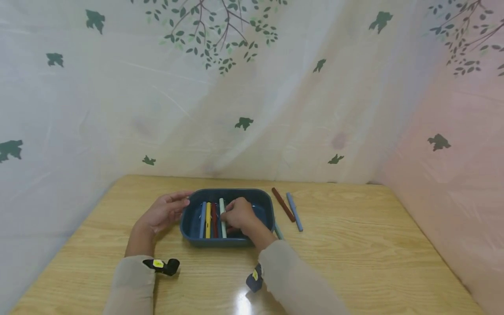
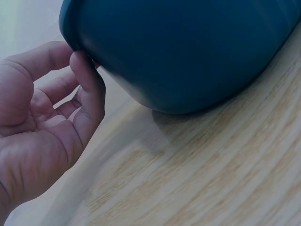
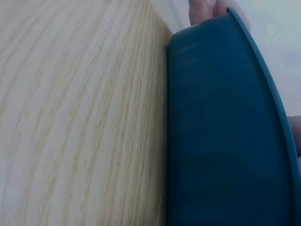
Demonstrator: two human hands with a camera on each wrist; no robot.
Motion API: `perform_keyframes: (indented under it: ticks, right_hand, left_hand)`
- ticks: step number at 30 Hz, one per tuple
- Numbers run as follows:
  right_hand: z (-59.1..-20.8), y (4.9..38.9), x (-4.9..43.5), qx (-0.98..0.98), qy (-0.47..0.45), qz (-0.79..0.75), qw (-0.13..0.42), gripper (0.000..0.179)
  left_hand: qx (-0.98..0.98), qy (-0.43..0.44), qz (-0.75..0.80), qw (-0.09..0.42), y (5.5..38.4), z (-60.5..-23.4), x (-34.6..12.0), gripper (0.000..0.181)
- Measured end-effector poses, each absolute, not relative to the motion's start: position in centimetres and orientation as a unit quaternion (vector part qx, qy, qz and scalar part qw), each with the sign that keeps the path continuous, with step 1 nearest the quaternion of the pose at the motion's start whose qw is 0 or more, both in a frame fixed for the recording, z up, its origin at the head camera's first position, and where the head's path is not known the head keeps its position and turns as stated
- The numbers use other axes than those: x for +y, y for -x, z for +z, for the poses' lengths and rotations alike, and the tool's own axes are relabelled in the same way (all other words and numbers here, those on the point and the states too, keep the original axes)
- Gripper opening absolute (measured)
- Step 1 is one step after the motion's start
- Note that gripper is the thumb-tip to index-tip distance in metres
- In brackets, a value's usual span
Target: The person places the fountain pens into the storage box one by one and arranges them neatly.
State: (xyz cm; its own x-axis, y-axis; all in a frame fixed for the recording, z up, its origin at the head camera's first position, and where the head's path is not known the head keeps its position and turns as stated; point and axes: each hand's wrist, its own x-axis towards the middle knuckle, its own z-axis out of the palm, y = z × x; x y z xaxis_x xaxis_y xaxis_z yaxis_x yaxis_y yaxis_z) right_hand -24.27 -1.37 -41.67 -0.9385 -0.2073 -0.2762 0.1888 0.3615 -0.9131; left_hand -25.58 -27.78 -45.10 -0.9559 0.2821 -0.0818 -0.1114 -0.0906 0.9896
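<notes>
A dark blue rectangular tray (image 1: pixel 228 243) with rounded corners rests on the wooden table. My left hand (image 1: pixel 167 212) holds the tray's left end, its thumb (image 2: pixel 87 84) against the outer wall near the rim. Inside, a blue marker (image 1: pixel 202 220), a yellow marker (image 1: pixel 208 220) and a dark red marker (image 1: pixel 214 221) lie side by side, lengthwise front to back. To their right, my right hand (image 1: pixel 241 215) reaches into the tray and pinches a pale green marker (image 1: pixel 222 208), partly covered by the fingers. In the right wrist view, the tray's wall hides most of this hand.
On the table (image 1: pixel 354 245) to the tray's right lie a brown-red marker (image 1: pixel 283 204) and a light blue marker (image 1: pixel 294 212). A green marker (image 1: pixel 278 232) sits close beside the tray, partly hidden by the right arm. A leaf-patterned curtain (image 1: pixel 275 109) hangs behind the table.
</notes>
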Motion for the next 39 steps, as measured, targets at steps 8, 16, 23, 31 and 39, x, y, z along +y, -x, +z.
perform_keyframes:
  ticks: [8, 16, 23, 31, 39]
  right_hand:
    - [-41.81, 24.36, -1.67, 0.790, -0.023, -0.578, 0.201, 0.021]
    - [-42.05, 24.32, -2.14, 0.798, -0.028, -0.572, 0.190, 0.025]
    - [-42.05, 24.36, -2.43, 0.815, -0.023, -0.554, 0.169, 0.024]
    - [-41.97, 24.53, -2.07, 0.820, -0.030, -0.545, 0.173, 0.024]
    - [-42.11, 24.57, -1.93, 0.813, -0.024, -0.554, 0.180, 0.018]
  left_hand:
    - [0.661, -0.061, 0.736, 0.136, 25.34, -44.93, -27.67, 0.045]
    - [0.663, -0.056, 0.734, 0.137, 25.30, -44.87, -27.66, 0.046]
    - [0.661, -0.055, 0.735, 0.138, 25.32, -44.93, -27.70, 0.042]
    - [0.659, -0.059, 0.738, 0.137, 25.32, -45.09, -27.80, 0.037]
    - [0.659, -0.059, 0.738, 0.132, 25.30, -45.16, -27.83, 0.031]
